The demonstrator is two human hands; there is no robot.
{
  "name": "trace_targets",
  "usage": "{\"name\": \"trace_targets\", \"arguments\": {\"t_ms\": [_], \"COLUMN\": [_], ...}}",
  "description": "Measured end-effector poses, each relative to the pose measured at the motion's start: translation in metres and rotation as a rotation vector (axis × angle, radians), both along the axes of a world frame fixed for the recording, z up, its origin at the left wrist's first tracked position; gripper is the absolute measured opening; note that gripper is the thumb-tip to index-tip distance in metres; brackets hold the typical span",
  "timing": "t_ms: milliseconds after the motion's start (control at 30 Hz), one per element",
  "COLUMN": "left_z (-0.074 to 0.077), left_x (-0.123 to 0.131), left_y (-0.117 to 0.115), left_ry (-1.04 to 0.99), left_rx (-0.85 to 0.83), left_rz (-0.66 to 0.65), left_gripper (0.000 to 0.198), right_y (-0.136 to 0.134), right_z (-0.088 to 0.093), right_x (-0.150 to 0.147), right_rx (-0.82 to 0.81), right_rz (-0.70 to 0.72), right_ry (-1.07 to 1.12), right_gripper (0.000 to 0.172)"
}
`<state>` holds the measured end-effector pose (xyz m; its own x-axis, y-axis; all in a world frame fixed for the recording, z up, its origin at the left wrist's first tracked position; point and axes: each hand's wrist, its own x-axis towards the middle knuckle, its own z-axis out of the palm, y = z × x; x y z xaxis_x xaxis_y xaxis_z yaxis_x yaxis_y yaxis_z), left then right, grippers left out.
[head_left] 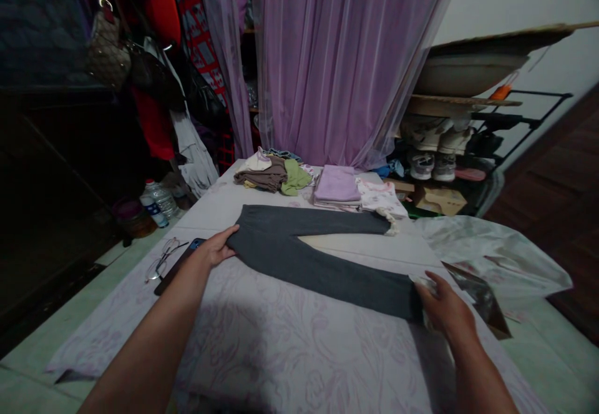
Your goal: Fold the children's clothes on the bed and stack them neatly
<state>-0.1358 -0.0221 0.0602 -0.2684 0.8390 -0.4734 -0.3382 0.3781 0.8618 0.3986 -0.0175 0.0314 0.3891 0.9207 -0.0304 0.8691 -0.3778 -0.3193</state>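
Observation:
Dark grey trousers (281, 248) lie spread across the cloth-covered surface (299, 351), waist to the left and legs to the right. My left hand (219, 246) is closed on the waist edge, thumb on top. At the other end, my right hand (444, 305) grips the cuff of the nearer leg, where some pale trim shows. The farther leg ends in a cream ruffled cuff (387, 221) that lies loose. Between the two legs there is a narrow gap.
Behind the trousers are a heap of clothes (271, 173), a folded lilac stack (337, 184) and a white printed garment (381, 197). Glasses (161, 259) and a dark phone (180, 267) lie by my left forearm. A plastic bag (496, 255) sits at the right.

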Motion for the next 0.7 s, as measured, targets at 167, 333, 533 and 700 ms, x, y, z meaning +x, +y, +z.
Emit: {"name": "trace_targets", "arguments": {"t_ms": [167,333,533,700], "left_z": [-0.002,0.004,0.011,0.01], "left_x": [0.002,0.0,-0.013,-0.024], "left_y": [-0.005,-0.015,-0.009,0.011], "left_ry": [-0.164,-0.071,0.176,0.344], "left_rx": [0.077,0.152,0.033,-0.044], "left_rz": [0.084,-0.096,-0.113,-0.142], "left_gripper": [0.017,0.042,0.046,0.038], "right_y": [0.005,0.006,0.007,0.005], "right_z": [-0.004,-0.019,-0.023,-0.021], "right_x": [0.01,0.014,0.014,0.013], "right_rx": [-0.014,-0.02,-0.044,-0.042], "right_rz": [0.016,0.03,0.016,0.036], "right_ry": [0.013,-0.017,-0.032,0.006], "right_gripper": [0.069,0.069,0.069,0.067]}}
